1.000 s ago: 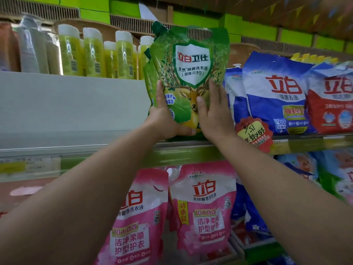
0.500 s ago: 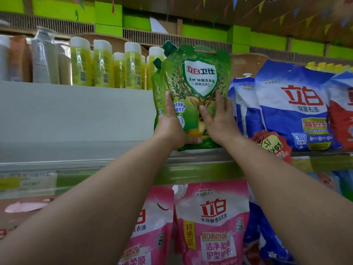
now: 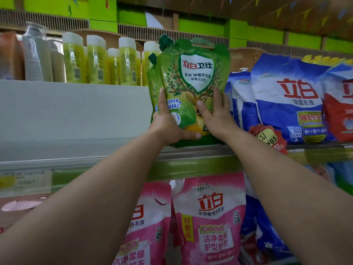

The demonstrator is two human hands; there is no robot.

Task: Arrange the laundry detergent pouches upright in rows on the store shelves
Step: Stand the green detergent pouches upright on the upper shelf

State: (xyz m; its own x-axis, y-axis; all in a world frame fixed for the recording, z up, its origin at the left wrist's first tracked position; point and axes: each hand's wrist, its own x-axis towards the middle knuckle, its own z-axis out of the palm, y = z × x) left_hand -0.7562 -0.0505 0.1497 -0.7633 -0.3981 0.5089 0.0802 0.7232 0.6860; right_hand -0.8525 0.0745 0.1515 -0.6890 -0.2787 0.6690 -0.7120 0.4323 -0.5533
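Since a second ago we've lowered the green pouch (image 3: pixel 193 88) so its base now sits on the upper shelf (image 3: pixel 114 148), upright, just left of the blue pouches (image 3: pixel 286 96). Our left hand (image 3: pixel 168 123) and right hand (image 3: pixel 215 115) both grip its lower half, another green pouch (image 3: pixel 152 77) tucked behind
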